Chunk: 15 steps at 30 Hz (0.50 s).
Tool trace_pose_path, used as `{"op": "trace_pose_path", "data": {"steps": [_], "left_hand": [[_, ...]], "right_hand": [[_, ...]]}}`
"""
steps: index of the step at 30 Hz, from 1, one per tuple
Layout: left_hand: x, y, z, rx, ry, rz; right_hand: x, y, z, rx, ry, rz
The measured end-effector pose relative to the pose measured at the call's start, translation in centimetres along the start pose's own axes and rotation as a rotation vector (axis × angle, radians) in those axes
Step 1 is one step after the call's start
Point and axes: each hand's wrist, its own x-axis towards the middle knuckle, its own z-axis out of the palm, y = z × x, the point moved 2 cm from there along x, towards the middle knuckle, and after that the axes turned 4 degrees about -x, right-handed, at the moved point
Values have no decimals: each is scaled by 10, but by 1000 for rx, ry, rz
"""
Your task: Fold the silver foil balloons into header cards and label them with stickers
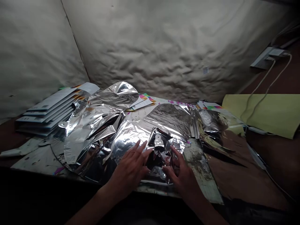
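Note:
Silver foil sheets, which look like flat uninflated foil balloons (86, 131), spread over the work table. In front of me is a smaller, partly folded piece of silver foil (159, 142) with creases and a pale tab-like mark near its top. My left hand (130, 167) lies along its left side with fingers stretched out and apart, over the shiny foil. On the right side of the same piece is my right hand (180, 172), its thumb and index finger apart and the other fingers bent. The fingertips are at the foil; no firm grip shows.
A stack of printed cards (49, 106) stands at the left, with more cards (142, 102) behind the foil. Yellow sheet (262, 112) and brown sheet (243, 175) lie at the right. White cables (267, 87) hang from a power strip (269, 57). A crumpled paper-like wall (152, 47) rises behind.

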Motion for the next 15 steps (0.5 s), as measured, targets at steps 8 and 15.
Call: {"op": "trace_pose_path", "data": {"steps": [8, 15], "left_hand": [[10, 11, 0, -48, -381, 218], [7, 12, 1, -14, -427, 230]], "right_hand": [[-56, 23, -20, -175, 136, -170], [-50, 26, -35, -788, -99, -780]]}}
